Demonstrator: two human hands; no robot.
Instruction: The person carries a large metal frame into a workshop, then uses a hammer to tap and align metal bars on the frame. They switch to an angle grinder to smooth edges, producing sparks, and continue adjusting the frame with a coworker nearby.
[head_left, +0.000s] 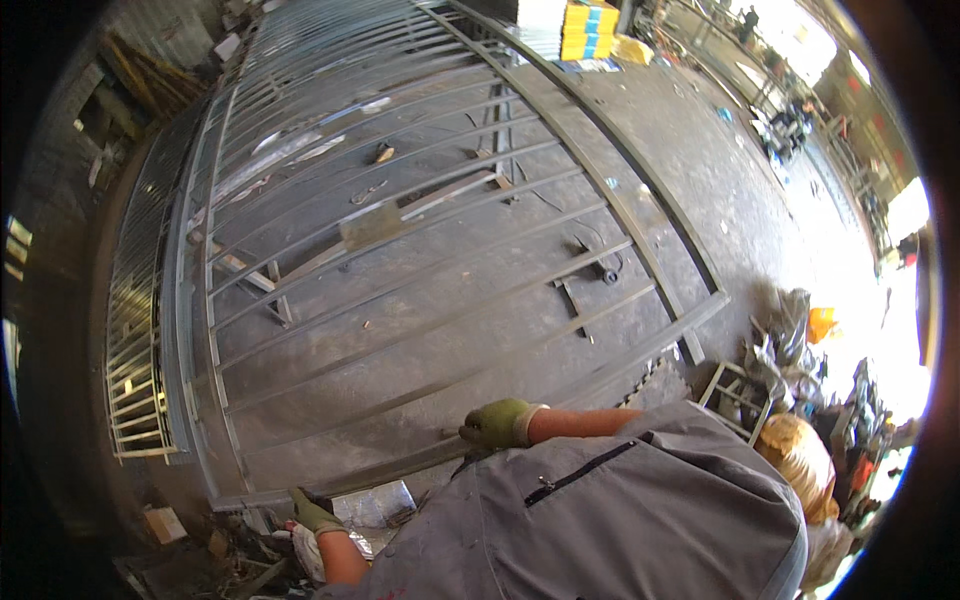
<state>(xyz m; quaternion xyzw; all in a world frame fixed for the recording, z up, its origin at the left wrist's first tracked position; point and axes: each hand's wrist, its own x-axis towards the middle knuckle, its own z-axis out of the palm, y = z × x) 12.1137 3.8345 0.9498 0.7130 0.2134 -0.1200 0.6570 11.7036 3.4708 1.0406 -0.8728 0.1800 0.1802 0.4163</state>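
Observation:
A large grey metal frame with many parallel slats stretches from just in front of me to the far side. My left hand, in a green glove, is closed at the near left corner of its end rail; the fingertips are partly hidden. Farther right along the same rail, my right hand is closed in a matching glove, its fingers curled down over the rail. A short pale piece pokes out left of that fist, too small to identify. Close to my left hand lies a shiny silver sheet-like packet.
Another slatted metal panel is at the left. A dark power tool with a cord lies on the floor beneath the slats. Yellow stacked packs stand far off. Bags and scrap crowd the right; a small box sits near left.

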